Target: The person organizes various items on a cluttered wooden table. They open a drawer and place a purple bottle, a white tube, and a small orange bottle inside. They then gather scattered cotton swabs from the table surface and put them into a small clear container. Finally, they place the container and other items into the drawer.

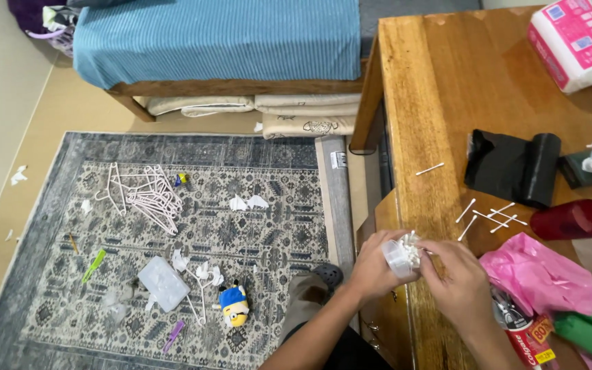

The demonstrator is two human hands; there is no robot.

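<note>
White cotton swabs fill the small clear tub (400, 258), held at the desk (440, 89) edge. The left hand (375, 267) has its grip closed around the tub; the right hand (457, 274) pinches at the swab tips sticking out of its mouth. By my reading the gathering is well along but not finished: about six loose swabs (491, 218) lie on the desk just beyond the hands, one more (429, 168) farther off. A black bag roll (515, 168) lies beside them.
</note>
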